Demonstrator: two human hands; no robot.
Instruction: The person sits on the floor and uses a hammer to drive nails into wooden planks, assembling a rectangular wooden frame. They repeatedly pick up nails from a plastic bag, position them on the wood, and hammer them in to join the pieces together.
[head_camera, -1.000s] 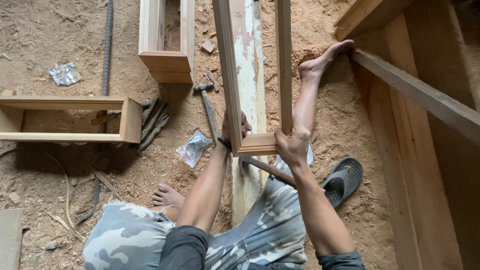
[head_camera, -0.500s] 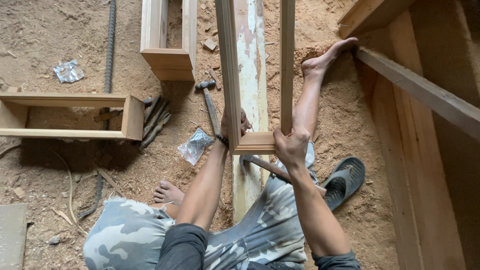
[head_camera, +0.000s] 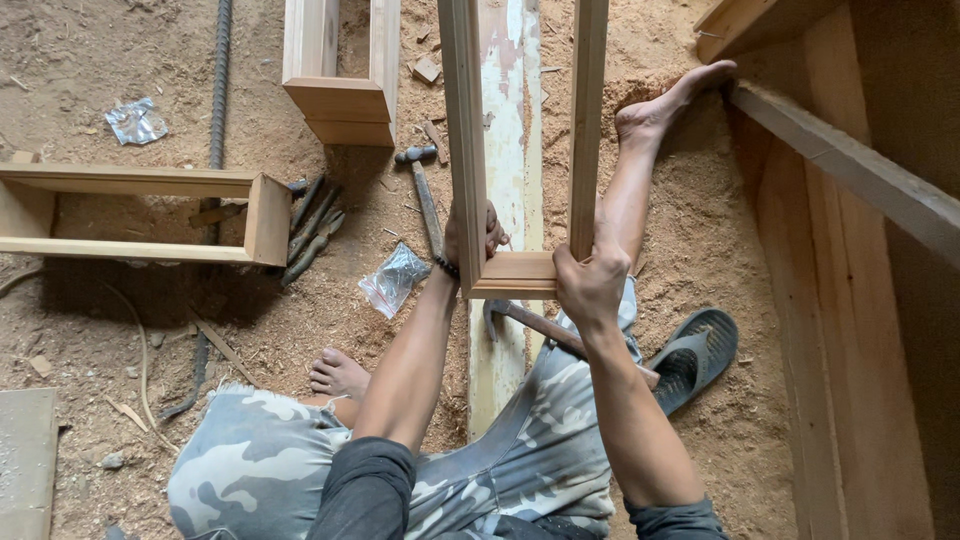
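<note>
A narrow wooden frame (head_camera: 515, 272) stands in front of me, its two long rails running away from me over a pale plank (head_camera: 505, 120). My left hand (head_camera: 470, 232) grips the left rail near the bottom corner. My right hand (head_camera: 590, 285) grips the right rail at the other corner. A claw hammer (head_camera: 540, 322) lies across my lap just under the frame's short end piece. I sit on sawdust in camouflage shorts, one bare leg stretched toward a board at the upper right.
A second hammer (head_camera: 425, 195) and a clear plastic bag (head_camera: 395, 280) lie left of the frame. Two more wooden frames (head_camera: 150, 215) (head_camera: 340, 70) rest on the sawdust at left and top. A dark sandal (head_camera: 695, 355) sits at right beside a wooden structure (head_camera: 850, 300).
The frame and both hands have stayed put; only the view has shifted slightly.
</note>
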